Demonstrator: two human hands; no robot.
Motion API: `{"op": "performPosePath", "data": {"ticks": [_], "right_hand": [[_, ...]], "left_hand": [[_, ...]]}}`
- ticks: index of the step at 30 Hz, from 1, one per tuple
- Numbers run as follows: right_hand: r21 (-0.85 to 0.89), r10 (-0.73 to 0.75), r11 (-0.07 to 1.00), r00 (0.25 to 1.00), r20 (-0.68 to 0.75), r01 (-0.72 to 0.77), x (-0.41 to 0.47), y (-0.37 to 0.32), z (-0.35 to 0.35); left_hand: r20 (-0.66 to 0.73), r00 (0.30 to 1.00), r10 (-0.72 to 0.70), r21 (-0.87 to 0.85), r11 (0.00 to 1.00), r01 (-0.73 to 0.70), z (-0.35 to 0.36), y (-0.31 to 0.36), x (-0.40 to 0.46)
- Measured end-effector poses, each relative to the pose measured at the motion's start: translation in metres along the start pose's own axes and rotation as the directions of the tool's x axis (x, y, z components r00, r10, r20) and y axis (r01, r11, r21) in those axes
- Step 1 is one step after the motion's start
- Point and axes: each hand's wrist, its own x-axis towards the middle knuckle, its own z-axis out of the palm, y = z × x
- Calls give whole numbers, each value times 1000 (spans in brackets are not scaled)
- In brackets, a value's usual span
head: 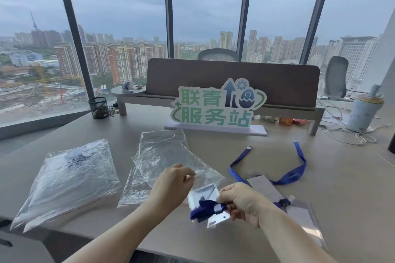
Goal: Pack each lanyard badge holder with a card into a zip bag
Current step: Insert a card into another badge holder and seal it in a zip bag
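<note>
My left hand [173, 186] pinches the edge of a clear zip bag [205, 177] lifted above the desk. My right hand [239, 200] grips a badge holder with a card [205, 196] and its bunched blue lanyard [205, 211], held at the bag's mouth. Several empty zip bags [158, 156] lie behind my left hand. A stack of filled zip bags [72, 177] sits at the left. Another blue lanyard [297, 168] with its badge holder [265, 188] lies on the desk to the right, and a further clear holder [305, 220] lies near my right forearm.
A green and white sign [215, 107] stands behind the bags. A black mesh pen cup [98, 107] is at the back left, a lidded cup [363, 113] and white cables [346, 136] at the back right. A brown divider panel [233, 79] crosses the desk.
</note>
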Motion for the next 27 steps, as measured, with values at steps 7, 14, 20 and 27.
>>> {"op": "performPosePath", "data": {"ticks": [7,14,20,27], "right_hand": [[196,-11,978,949,-316,77,18,8,1],[121,-79,985,947,-311,122,42,2,28],[-153,-214,976,809,-547,155,30,6,-7],[-197,-92,980,899,-428,6,46,11,-14]], "left_hand": [[74,997,17,-75,997,-12,9,4,0],[21,1000,2,-97,995,0,15,8,0],[65,998,8,-47,999,-4,9,-3,-11],[176,984,1,161,987,-30,7,-3,-28]]}}
